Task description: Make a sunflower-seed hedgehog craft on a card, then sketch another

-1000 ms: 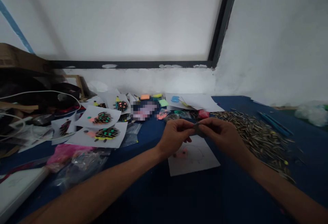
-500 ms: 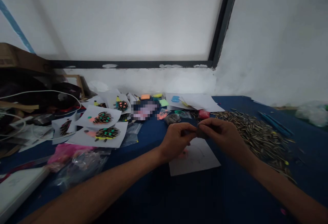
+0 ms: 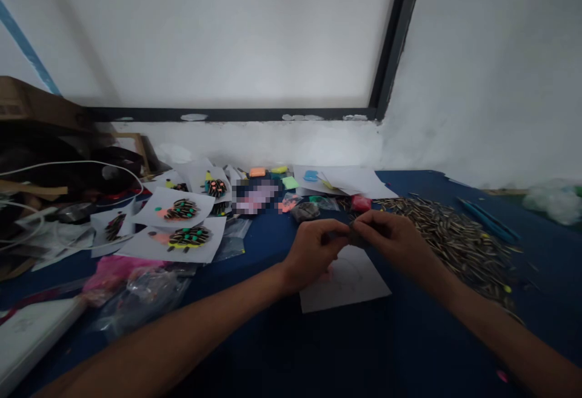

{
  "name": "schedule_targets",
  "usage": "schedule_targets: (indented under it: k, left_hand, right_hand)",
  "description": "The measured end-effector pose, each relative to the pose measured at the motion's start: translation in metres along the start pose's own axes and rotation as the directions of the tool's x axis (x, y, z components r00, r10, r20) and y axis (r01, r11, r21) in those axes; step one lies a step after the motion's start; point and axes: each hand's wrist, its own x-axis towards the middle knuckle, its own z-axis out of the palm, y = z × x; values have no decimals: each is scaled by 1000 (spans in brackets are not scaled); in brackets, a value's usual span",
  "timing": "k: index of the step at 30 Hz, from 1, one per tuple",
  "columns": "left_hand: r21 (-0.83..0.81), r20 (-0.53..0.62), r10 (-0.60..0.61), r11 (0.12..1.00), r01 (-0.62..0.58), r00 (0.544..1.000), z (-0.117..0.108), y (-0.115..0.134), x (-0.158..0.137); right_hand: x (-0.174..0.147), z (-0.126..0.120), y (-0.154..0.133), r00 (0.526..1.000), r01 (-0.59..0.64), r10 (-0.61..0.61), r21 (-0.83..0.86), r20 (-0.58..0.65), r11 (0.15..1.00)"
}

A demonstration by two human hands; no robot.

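My left hand (image 3: 313, 251) and my right hand (image 3: 388, 234) meet above a white sheet of paper (image 3: 350, 289). Between their pinched thumbs and fingertips is a small piece of dark grey modelling clay (image 3: 356, 239), mostly hidden by the fingers. Faint outlines and a patch of pinkish-orange show on the sheet, partly behind my left hand. Just beyond my left hand sits a larger grey lump (image 3: 305, 211), which looks wrapped in plastic. A pile of striped sunflower seeds (image 3: 459, 246) spreads to the right of my right hand.
Papers bearing seed-covered hedgehog figures (image 3: 188, 237) lie at the left, near crumpled plastic bags (image 3: 145, 289). Orange clay (image 3: 257, 172), a red lump (image 3: 361, 202) and blue clay (image 3: 311, 175) stand at the back. Blue tweezers (image 3: 488, 219) rest beyond the seeds. White cables (image 3: 113, 164) loop at far left.
Both hands stay in almost the same place, with the grey clay still pinched between them. Only slight shifts of the fingers show.
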Motion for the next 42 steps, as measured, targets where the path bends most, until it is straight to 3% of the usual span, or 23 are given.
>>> schedule_targets:
  k: [7,13,17,25,29,33,38,42]
  left_hand:
    - [50,22,22,999,-23,1000,0,7,-1]
    - [-244,81,-196,947,210,977,-4,13,3]
    - [-316,127,-264,903,291,956,-7,14,5]
    - [-266,253,-240,914,306,937,-8,15,5]
    - [-258,210,-242,921,292,947,-9,16,6]
    - [-256,197,-254,919,300,947,-9,15,7]
    - [-193,219,-260,933,303,940,-10,18,6]
    - [-150,271,-237,947,284,933,-14,19,6]
  right_hand:
    - [-1,-1,-1,1000,-23,22,69,12,997]
    - [0,-2,-2,1000,-11,12,50,-18,999]
    - [0,-3,-3,1000,-27,27,36,-5,999]
    - [-1,-3,-1,999,-23,21,47,45,999]
    - [0,-3,1,1000,7,-7,-53,-3,999]
    - [0,-3,2,999,31,-31,-20,21,999]
    - [-2,-2,0,997,-2,1,19,76,1000]
    - [-3,-2,1,999,7,-7,-11,53,1000]
